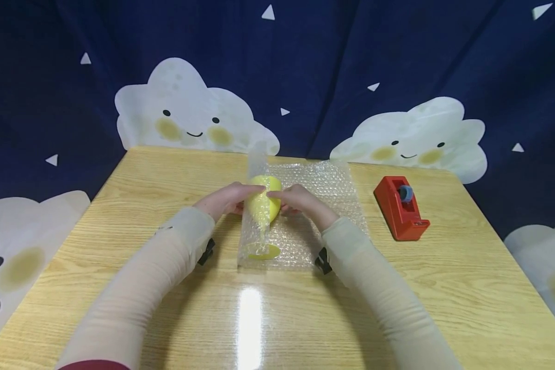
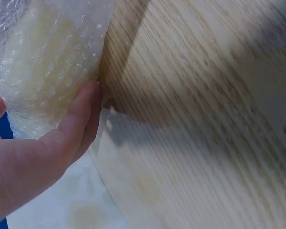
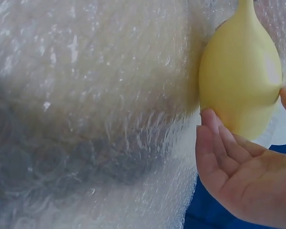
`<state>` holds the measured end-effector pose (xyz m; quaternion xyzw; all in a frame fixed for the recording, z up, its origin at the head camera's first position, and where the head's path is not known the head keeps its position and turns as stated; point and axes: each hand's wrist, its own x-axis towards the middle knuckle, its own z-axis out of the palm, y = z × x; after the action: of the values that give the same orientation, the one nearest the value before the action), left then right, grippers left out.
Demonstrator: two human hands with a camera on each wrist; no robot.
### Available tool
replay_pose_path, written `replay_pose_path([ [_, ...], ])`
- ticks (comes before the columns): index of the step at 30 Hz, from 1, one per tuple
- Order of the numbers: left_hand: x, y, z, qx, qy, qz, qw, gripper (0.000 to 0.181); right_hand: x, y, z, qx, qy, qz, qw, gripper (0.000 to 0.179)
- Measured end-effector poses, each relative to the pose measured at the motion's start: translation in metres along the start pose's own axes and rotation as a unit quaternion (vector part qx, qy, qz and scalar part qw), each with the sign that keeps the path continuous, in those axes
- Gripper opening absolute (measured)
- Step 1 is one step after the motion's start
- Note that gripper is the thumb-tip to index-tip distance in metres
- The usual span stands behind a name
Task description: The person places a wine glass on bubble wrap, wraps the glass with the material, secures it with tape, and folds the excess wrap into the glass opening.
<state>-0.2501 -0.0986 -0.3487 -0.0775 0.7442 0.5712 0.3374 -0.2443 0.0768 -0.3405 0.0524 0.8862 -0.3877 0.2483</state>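
Goblet (image 3: 240,76) lies along the left part of the bubble wrap (image 1: 328,190), foot toward us, a flap over its left side. We judge it light and stiff, smooth enough to slip, perhaps brittle at the thin stem; we favour the broad bowl for a hold. Beyond the stem, we note both hands about that bowl, each thumb and fingers spread only to its girth: left hand (image 1: 226,199) grips through the film, right hand (image 1: 301,200) the bare side. We cannot tell whether the bowl is lifted.
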Motion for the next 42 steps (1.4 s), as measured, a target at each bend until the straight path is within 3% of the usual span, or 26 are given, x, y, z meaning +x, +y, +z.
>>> replay_pose_path([
  [5, 0.001, 0.0, 0.0, -0.003, 0.003, -0.003, 1.0, 0.068, 0.001, -0.001, 0.001, 0.015, -0.002, 0.013, 0.9998, 0.034],
  [10, 0.001, -0.001, -0.001, 0.005, -0.007, 0.001, 1.0, 0.065, 0.002, -0.001, 0.003, 0.032, -0.003, 0.02, 0.9993, 0.047],
  [17, 0.0, -0.003, -0.005, -0.033, -0.006, -0.021, 0.9992, 0.062, 0.002, 0.0, 0.003, 0.04, -0.005, 0.023, 0.9989, 0.048],
  [26, 0.005, -0.002, -0.002, -0.038, -0.018, -0.023, 0.9988, 0.064, -0.001, 0.004, -0.005, 0.076, -0.02, 0.013, 0.9968, 0.052],
  [31, 0.005, 0.0, 0.003, -0.022, -0.021, -0.01, 0.9995, 0.059, -0.002, 0.002, -0.008, 0.078, 0.02, -0.014, 0.9967, 0.071],
  [37, 0.005, 0.002, 0.006, -0.009, -0.021, -0.002, 0.9997, 0.058, -0.005, -0.001, -0.008, 0.029, 0.083, -0.085, 0.9925, 0.063],
  [42, 0.007, 0.003, 0.008, -0.009, -0.015, -0.005, 0.9998, 0.058, -0.009, -0.003, -0.006, -0.028, 0.115, -0.147, 0.9821, 0.055],
])
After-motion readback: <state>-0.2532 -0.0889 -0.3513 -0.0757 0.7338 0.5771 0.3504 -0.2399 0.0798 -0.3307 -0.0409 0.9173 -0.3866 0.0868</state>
